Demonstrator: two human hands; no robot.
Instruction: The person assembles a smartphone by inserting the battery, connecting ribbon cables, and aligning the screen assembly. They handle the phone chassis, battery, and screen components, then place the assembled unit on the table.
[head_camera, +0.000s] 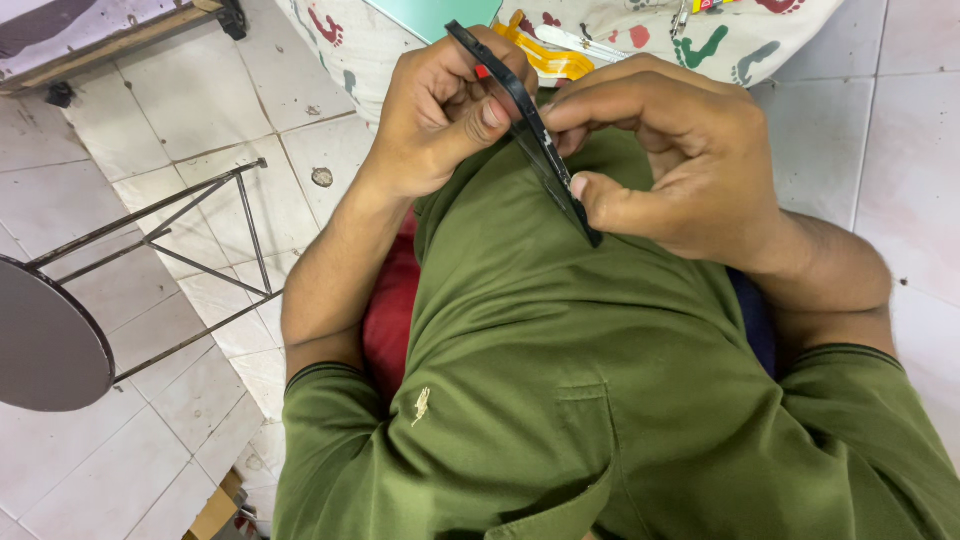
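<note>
Both hands work close against the chest, over the olive-green polo shirt (560, 340); between them runs a thin, flat black plastic frame (527, 122), seen edge-on and slanting from upper left down to lower right; the left hand (450, 110) is curled shut around its upper end, thumb pressed flat against the edge, while the right hand (670, 170) pinches the lower end between thumb tip and bent forefinger, the other fingers folded above it; a small red spot shows on the frame near the left hand's fingers, though what it is cannot be told. The frame looks slender and springy, so I judge the chief risk to be bending or cracking it if the two hands press against each other or twist; the grip at the lower end is on a narrow edge, so a slip of the thumb could let that end snap free and fall to the floor. Beyond the hands lies a white cloth printed with coloured hand and foot shapes (760, 40), with a yellow strip (545, 55) and a pale green flat panel (430, 15) on it; to the left stands a round dark-topped stool with thin metal legs (50, 340) on the pale tiled floor (190, 120); a red cloth (390, 310) shows under the left forearm; nothing lies between the hands and the frame, but the forearms and shirt hide whatever sits in the lap below.
</note>
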